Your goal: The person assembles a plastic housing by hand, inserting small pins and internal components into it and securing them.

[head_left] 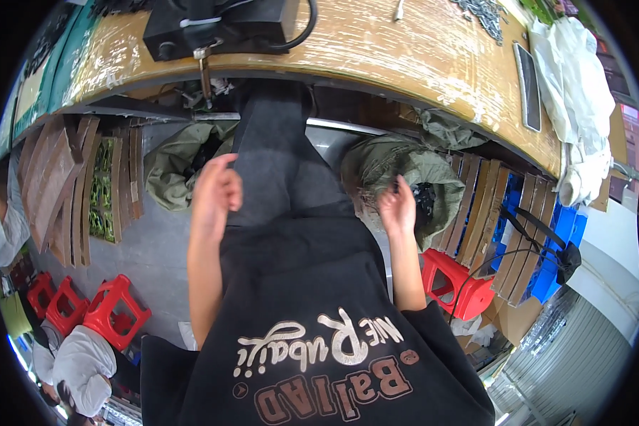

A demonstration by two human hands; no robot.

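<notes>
My left hand (219,190) hangs over my left thigh, beside a green woven sack (169,174). Its index finger points out and the others curl loosely, with nothing seen in them. My right hand (397,211) is at the near side of a second green sack (376,167), whose open mouth shows dark pieces (424,202). A small black piece (400,183) shows at its fingertips; its kind is too small to make out. Both hands are below the table edge, apart from each other.
The worn wooden table (376,71) bears a black box-shaped device (220,32) with a cable, a phone-like slab (527,85) and a white plastic bag (571,78). Wooden trays (57,184) stand left, more trays (476,206) right. Red stools (117,309) and other people (85,366) are behind.
</notes>
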